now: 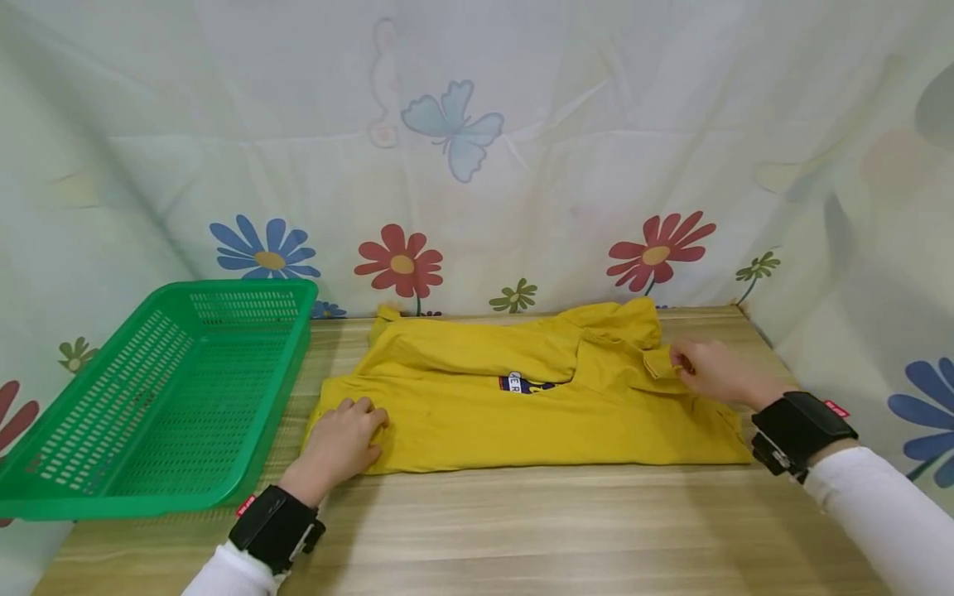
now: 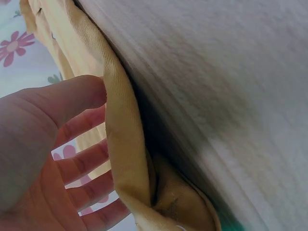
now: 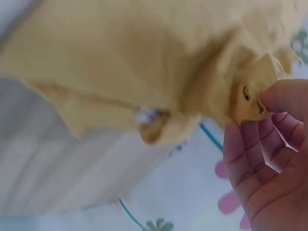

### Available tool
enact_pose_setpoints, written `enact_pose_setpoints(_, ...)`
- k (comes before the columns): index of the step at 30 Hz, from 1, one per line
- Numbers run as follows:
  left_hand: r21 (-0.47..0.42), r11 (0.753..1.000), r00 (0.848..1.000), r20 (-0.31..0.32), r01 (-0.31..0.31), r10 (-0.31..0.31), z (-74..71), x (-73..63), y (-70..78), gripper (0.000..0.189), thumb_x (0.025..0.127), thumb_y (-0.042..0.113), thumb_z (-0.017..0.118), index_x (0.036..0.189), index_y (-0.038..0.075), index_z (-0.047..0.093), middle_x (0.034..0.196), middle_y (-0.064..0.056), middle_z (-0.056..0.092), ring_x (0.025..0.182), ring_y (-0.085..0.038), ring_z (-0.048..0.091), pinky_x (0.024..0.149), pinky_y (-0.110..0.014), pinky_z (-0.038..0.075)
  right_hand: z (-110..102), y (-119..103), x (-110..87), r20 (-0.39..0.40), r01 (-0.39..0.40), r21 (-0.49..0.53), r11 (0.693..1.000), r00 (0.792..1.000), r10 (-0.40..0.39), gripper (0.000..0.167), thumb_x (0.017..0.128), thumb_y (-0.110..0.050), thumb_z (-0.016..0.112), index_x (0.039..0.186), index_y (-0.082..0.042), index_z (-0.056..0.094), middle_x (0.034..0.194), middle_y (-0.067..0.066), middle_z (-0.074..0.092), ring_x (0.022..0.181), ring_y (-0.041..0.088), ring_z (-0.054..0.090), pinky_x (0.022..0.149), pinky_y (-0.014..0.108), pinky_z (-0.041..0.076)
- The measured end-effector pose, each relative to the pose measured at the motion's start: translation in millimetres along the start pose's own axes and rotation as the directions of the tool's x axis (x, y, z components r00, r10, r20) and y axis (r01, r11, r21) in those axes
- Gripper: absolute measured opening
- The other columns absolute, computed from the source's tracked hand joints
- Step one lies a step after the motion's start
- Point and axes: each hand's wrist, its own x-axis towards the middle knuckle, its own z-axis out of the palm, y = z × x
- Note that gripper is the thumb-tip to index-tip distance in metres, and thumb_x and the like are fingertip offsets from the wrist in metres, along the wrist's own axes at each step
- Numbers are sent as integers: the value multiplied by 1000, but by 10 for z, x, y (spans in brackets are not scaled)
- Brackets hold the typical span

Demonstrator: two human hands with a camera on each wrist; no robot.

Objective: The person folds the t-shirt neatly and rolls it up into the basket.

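A yellow garment [image 1: 477, 430], which looks like a shirt, lies folded in a wide strip on the table, with a dark blue and white print [image 1: 514, 383] partly showing in its middle. My left hand [image 1: 343, 439] rests on its left end; in the left wrist view the thumb touches the folded edge [image 2: 122, 125], and the fingertips are hidden behind it. At the right end, my right hand [image 1: 711, 370] pinches a small flap [image 3: 262, 89] of the cloth between thumb and fingers, raised slightly above the rest. The flap has a small dark mark.
A green plastic basket [image 1: 257, 447] with slotted walls stands left of the garment, close to my left hand. Behind the wooden table [image 1: 522, 530] hangs a white curtain [image 1: 559, 207] printed with flowers and a butterfly; it also runs along both sides.
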Motion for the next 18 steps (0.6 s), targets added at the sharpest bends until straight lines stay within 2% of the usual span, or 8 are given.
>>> enact_pose_setpoints(4,-9,1000,1000,3,-2,2,-5,-7,-9,27,74,21,78,98,14,67,91,-6,59,81,-27,55,63,-39,47,-144,132,135,-44,-12,-46,999,999,10,9,80,0,63,84,-2,55,69,1,50,61,14,45,59,30,42)
enact_pose_setpoints(8,-21,1000,1000,5,-8,8,-13,-11,1,28,74,20,78,98,13,67,91,-6,59,81,-27,55,64,-39,48,-183,238,235,-49,-54,-77,996,998,50,8,81,-2,62,85,-1,55,70,3,51,61,16,46,59,33,42)
enact_pose_setpoints(13,-33,999,1000,-3,-15,14,5,0,4,27,74,19,79,98,13,67,91,-6,59,81,-27,55,65,-39,48,-66,333,292,-40,-109,-73,991,994,106,9,83,-3,57,90,1,52,74,7,51,62,19,46,60,35,42)
enact_pose_setpoints(16,-32,999,1000,3,-11,11,10,7,-9,27,74,20,79,98,14,67,91,-5,59,82,-27,56,65,-40,48,28,312,296,-64,-122,-77,990,991,117,10,85,-3,57,92,2,51,78,11,51,64,22,47,61,36,43)
enact_pose_setpoints(18,-20,1000,1000,10,-8,8,4,5,-22,27,74,21,79,98,14,67,92,-5,59,82,-27,56,65,-40,48,79,249,291,-100,-103,-92,990,991,94,13,85,-4,59,92,1,51,80,12,50,65,23,47,61,37,43)
